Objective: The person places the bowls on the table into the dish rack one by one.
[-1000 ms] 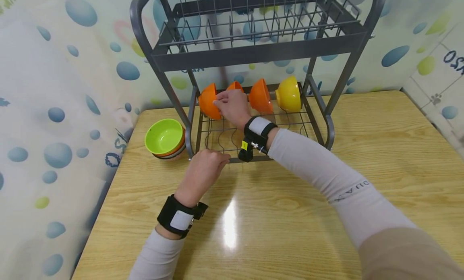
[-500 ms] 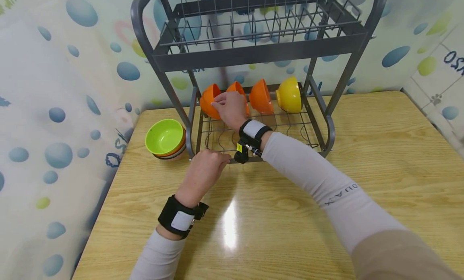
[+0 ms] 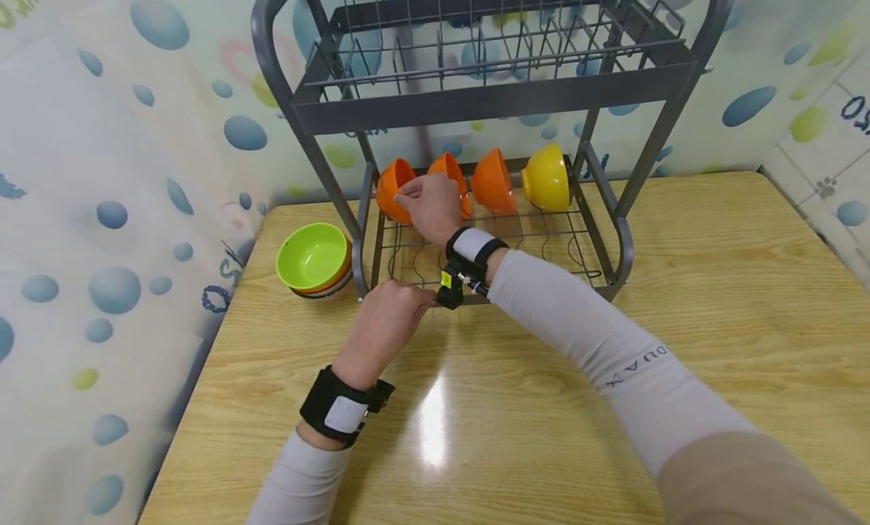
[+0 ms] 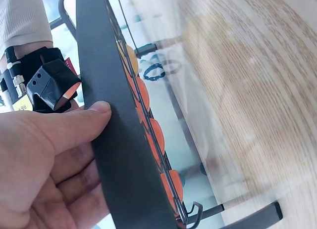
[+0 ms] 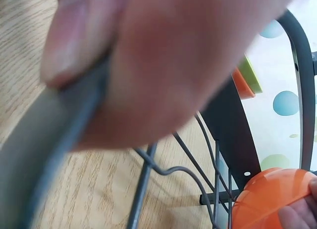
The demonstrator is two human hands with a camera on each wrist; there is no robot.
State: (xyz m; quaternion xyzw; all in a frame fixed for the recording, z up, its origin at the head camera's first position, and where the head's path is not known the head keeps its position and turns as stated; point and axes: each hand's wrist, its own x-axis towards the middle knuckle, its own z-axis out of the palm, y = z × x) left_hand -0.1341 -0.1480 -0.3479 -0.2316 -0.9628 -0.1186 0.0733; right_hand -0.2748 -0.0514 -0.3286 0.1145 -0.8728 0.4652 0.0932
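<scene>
In the head view a grey two-tier dish rack [image 3: 499, 100] stands on the table. My left hand [image 3: 385, 321] grips the front rail of its lower tier; the left wrist view shows the thumb [image 4: 101, 108] pressed on the rail [image 4: 116, 145]. My right hand [image 3: 433, 204] reaches into that tier and pinches the leftmost orange bowl [image 3: 390, 193] near its rim. In the right wrist view its fingertips [image 5: 292, 216] lie on this orange bowl [image 5: 270, 189]. To its right, two more orange bowls [image 3: 492, 183] and a yellow bowl [image 3: 547, 179] stand on their sides in a row.
A lime-green bowl [image 3: 313, 257] tops a short stack of bowls left of the rack. The rack's upper tier [image 3: 503, 49] overhangs the row of bowls. Behind is a wall [image 3: 190, 132] with blue and green spots. The wooden table [image 3: 544, 404] extends in front.
My right wrist has shifted slightly left and down, and the leftmost orange bowl has turned a little, showing more of its inside. My left hand keeps its grip on the rail.
</scene>
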